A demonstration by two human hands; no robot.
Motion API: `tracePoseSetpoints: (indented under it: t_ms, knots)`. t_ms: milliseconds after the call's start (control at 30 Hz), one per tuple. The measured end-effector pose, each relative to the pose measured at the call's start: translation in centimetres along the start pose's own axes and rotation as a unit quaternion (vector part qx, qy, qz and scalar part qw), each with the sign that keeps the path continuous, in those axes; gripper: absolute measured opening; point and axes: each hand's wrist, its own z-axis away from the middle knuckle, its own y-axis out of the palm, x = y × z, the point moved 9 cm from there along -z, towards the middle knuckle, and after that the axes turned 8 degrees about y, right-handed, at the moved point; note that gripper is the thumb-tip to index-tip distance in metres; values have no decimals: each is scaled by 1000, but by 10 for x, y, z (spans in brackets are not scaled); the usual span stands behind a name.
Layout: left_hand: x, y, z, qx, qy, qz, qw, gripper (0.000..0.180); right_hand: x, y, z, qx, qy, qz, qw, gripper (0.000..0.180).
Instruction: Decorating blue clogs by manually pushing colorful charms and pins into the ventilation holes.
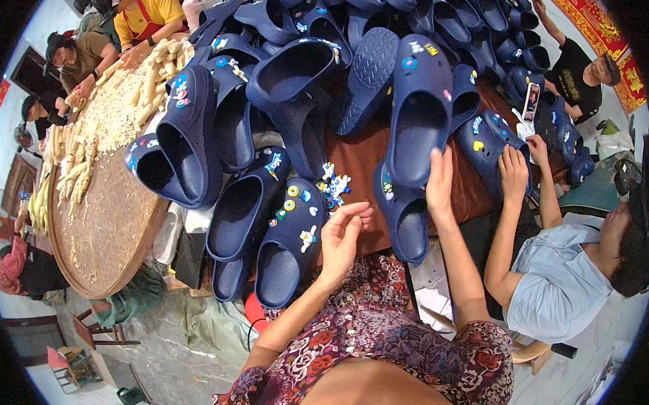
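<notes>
My right hand (pixel 440 188) grips the heel rim of a navy clog (pixel 417 79), with the fingers along its side. This clog has a few small charms on its toe and lies over another navy clog (pixel 407 231). My left hand (pixel 342 239) is apart from it, with thumb and fingertips drawn together; anything between them is too small to make out. Just beyond those fingers is a cluster of blue, white and yellow charms (pixel 333 186). Left of my left hand, a clog (pixel 290 236) carries several charms on its upper.
Navy clogs (pixel 290 74) are heaped across the brown-covered table (pixel 351 158). On the left, a round woven tray (pixel 111 219) bears corn cobs (pixel 149 83) and loose kernels. A person in light blue (pixel 559 272) sits close on my right, one hand (pixel 513 172) on a clog. Others work farther off.
</notes>
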Motion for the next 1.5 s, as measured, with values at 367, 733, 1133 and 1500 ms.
tracePoseSetpoints:
  t_ms: [367, 733, 1133, 1500]
  knots:
    - [55, -29, 16, 34, -40, -179, 982, 24, -61, -33, -159, -126, -6, 190, 974, 54]
    - [65, -40, 18, 66, 71, -438, 894, 26, 0, 94, -46, 66, -106, 110, 986, 37]
    - [70, -43, 21, 59, 101, -437, 892, 23, -103, 157, -94, 171, 327, -192, 909, 42]
    - [69, -41, 22, 65, 133, -422, 894, 24, -19, 139, -66, 54, -19, -25, 998, 39]
